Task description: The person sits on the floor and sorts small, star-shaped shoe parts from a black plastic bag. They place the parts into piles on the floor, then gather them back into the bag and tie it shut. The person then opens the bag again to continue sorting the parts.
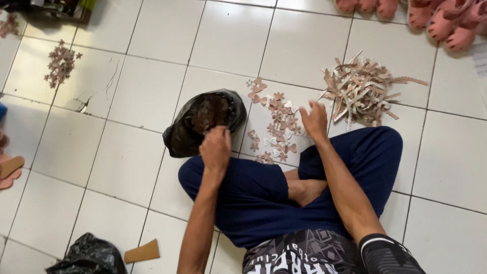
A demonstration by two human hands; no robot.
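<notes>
**Hands over cut-out shapes on a tiled floor**

Head view: a person sits cross-legged in dark blue trousers on a white tiled floor [127, 162]. The left hand [215, 148] is closed in a fist at the near rim of an open black plastic bag [203, 122], which lies just left of the knees and holds brownish pieces. The right hand [314, 121] hovers loosely open, fingers curled, over the right edge of a scatter of small pink and white cut-out shapes [276, 127] spread between bag and knee. Beyond it lies a heap of pale trimmed strips [362, 91]. A smaller cluster of pink shapes [61, 63] lies near the far-left tiles; pink sandals [446, 18] line the far-right corner. Another black bag [89, 256] and a tan piece [143, 251] lie at the near-left edge.
</notes>
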